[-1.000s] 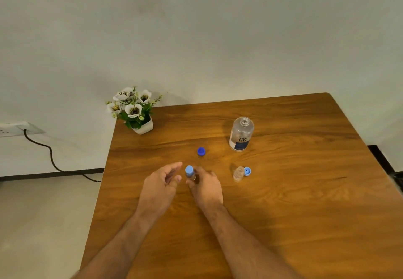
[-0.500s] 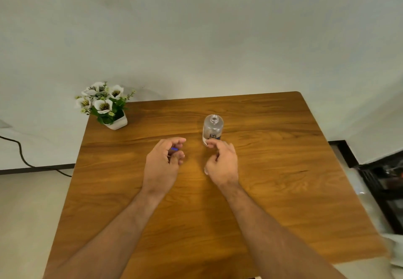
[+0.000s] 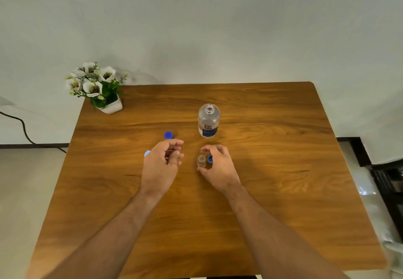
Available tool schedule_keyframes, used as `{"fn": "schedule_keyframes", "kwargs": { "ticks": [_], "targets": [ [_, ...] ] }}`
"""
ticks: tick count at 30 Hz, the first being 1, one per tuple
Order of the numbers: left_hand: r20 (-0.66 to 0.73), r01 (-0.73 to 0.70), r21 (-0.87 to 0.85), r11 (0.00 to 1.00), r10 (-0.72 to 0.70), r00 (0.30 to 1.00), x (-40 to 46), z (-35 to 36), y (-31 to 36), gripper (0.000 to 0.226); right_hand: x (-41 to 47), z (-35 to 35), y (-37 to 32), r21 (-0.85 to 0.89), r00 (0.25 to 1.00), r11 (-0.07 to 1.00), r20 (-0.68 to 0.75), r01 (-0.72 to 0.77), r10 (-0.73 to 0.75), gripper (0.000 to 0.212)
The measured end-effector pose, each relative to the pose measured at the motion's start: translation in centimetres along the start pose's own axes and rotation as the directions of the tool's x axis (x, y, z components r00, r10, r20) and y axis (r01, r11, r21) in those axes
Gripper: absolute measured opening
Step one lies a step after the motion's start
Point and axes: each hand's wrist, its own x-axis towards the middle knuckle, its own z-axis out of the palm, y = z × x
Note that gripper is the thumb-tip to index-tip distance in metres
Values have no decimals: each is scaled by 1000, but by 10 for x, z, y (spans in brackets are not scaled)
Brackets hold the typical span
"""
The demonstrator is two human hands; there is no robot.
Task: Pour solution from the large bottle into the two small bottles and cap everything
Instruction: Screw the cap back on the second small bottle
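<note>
Hands have parted: left hand [image 3: 162,165] loosely curled, right hand [image 3: 218,167] now cupped, fingers apart, around uncapped small bottle [image 3: 201,160].

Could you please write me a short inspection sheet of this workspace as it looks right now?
Surface: brown wooden table, no spills seen.
Job's things: large clear bottle with blue label upright, uncapped; dark blue cap lying apart to its left; small clear uncapped bottle by the right fingers, blue cap beside it; pale blue cap showing behind the left hand, its bottle hidden.
Clutter: white pot of white flowers at the far left corner.
Hands: left hand curled, contents unclear; right hand open around the small bottle.
Cables: black cable along the wall, off the table.
Surroundings: plain pale wall, light floor.
</note>
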Motion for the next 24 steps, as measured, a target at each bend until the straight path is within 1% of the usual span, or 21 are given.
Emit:
{"fn": "schedule_keyframes", "kwargs": {
  "ticks": [3, 5, 9, 12, 14, 16, 18, 20, 24],
  "targets": [
    [6, 27, -19, 999, -26, 1000, 2, 3, 0, 31, 4, 1, 0, -1, 1000, 1000, 8, 2, -2, 45],
    [37, 46, -23, 999, -45, 998, 4, 6, -2, 32, 6, -2, -2, 4, 1000, 1000, 9, -4, 4, 41],
    [109, 37, 104, 994, -48, 993, 9, 16, -8, 36, 9, -13, -9, 63, 999, 998, -52, 11, -8, 37],
    [146, 48, 206, 977, -79, 986, 14, 28, -11, 41, 14, -25, -16, 98, 990, 994, -138, 48, -34, 34],
    [193, 75, 234, 969, -122, 973, 16, 40, -11, 46, 18, -35, -19, 101, 979, 993, -200, 69, -48, 35],
    [230, 87, 270, 959, -152, 961, 19, 56, -9, 52, 22, -48, -20, 92, 972, 992, -227, 83, -60, 38],
    [257, 56, 330, 942, -147, 955, 23, 76, -6, 55, 24, -60, -17, 89, 969, 992, -240, 85, -61, 37],
    [277, 18, 387, 922, -135, 951, 25, 91, -2, 51, 26, -70, -13, 92, 966, 992, -251, 83, -57, 37],
    [315, -33, 517, 856, -154, 937, 30, 105, 2, 28, 27, -84, -6, 114, 972, 991, -232, 63, -35, 40]
  ]
}}
